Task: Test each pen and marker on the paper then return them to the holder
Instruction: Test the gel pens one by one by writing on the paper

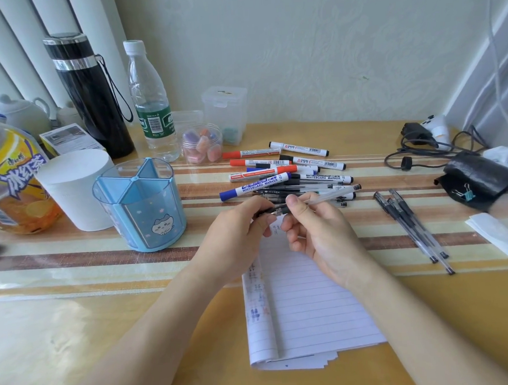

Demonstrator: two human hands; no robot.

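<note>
A clear gel pen [325, 198] is held level above the top of the lined paper [308, 304]. My right hand [319, 230] grips its barrel, and my left hand [237, 231] pinches the black cap end [265, 212]. Whether the cap is on or coming off I cannot tell. Small test scribbles show on the paper near my fingers and along its curled left edge. A pile of whiteboard markers and pens [287, 173] lies just beyond my hands. Three gel pens [410, 228] lie to the right. The blue divided holder [141, 204] stands to the left with nothing visible inside.
Left of the holder stand a white paper roll [73, 187], an iced-tea bottle [8, 178], a black flask [88, 95] and a water bottle [151, 103]. A jar of erasers [201, 143] sits behind the markers. Cables [421, 148], a black pouch [478, 177] and folded tissue [496, 232] lie at the right.
</note>
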